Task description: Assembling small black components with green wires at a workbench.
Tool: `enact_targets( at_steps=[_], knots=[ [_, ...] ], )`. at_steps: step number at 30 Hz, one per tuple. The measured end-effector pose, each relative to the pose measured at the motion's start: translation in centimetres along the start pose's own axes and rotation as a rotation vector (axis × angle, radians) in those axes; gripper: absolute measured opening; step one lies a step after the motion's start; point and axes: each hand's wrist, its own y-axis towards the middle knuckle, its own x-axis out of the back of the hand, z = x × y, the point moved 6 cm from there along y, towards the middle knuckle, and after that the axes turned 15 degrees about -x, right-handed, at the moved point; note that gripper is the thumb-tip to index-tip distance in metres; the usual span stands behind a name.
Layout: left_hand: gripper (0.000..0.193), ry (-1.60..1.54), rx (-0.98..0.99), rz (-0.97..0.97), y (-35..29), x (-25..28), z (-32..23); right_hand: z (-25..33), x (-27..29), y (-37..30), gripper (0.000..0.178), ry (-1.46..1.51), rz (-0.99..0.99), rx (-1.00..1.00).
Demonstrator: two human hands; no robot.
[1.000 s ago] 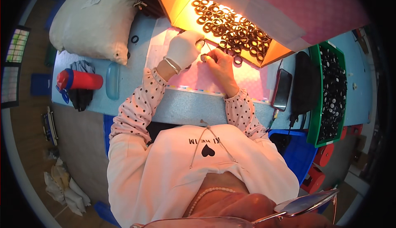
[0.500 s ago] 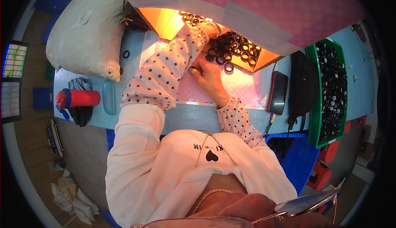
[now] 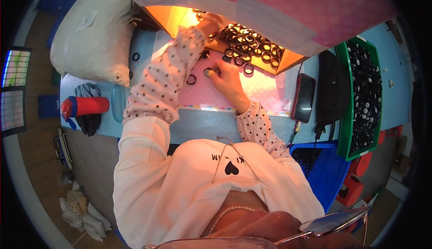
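Under the pink-covered hood my left hand [image 3: 212, 25] reaches into a lit cardboard box [image 3: 292, 63], beside a heap of black rings [image 3: 252, 42]. Its fingers are partly hidden and blurred, so I cannot tell whether they hold anything. Over the pink sheet [image 3: 265, 93], just in front of the box, my right hand [image 3: 228, 81] is closed, pinching a small round dark-rimmed disc [image 3: 208, 72] between thumb and fingers. A loose black ring [image 3: 192, 79] lies left of that hand, below my left sleeve. Another ring [image 3: 248, 69] rests at the box's front edge.
On the right lie a phone [image 3: 303, 98], a black pouch [image 3: 332, 91] and a green tray [image 3: 345, 132] full of small dark pieces. To the left are a stuffed white sack [image 3: 96, 33], a red bottle [image 3: 90, 106] and a stray ring [image 3: 136, 56]. The hood [image 3: 270, 6] overhangs the box.
My left hand and sleeve have shifted left and farther from the ring heap, uncovering more rings and the loose one on the sheet. My right hand stays nearly in place with the disc.
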Motion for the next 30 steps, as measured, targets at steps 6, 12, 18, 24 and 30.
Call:
enact_targets(
  at_steps=[6, 12, 18, 24, 30],
  knots=[
    [0.023, -0.711, 0.062, -0.254, -12.8, 4.1, -1.0, -0.6, -0.1, 0.3, 0.006, 0.708, 0.223, -0.228],
    [0.027, -0.773, 0.115, -0.348, -22.8, 1.8, -1.3, 0.2, -1.1, -1.0, 0.007, 0.883, 0.371, -0.335],
    [0.023, -0.76, 0.144, -0.525, -26.1, 0.9, -1.0, 1.2, -2.8, -2.2, 0.008, 0.939, 0.598, -0.266],
    [0.023, -0.755, 0.154, -0.546, -26.6, 0.2, -1.7, 1.9, -3.4, -3.1, 0.009, 0.968, 0.7, -0.266],
    [0.021, -0.74, 0.154, -0.585, -26.2, -0.5, -1.6, 2.1, -2.9, -3.1, 0.008, 0.887, 0.666, -0.224]
  ],
)
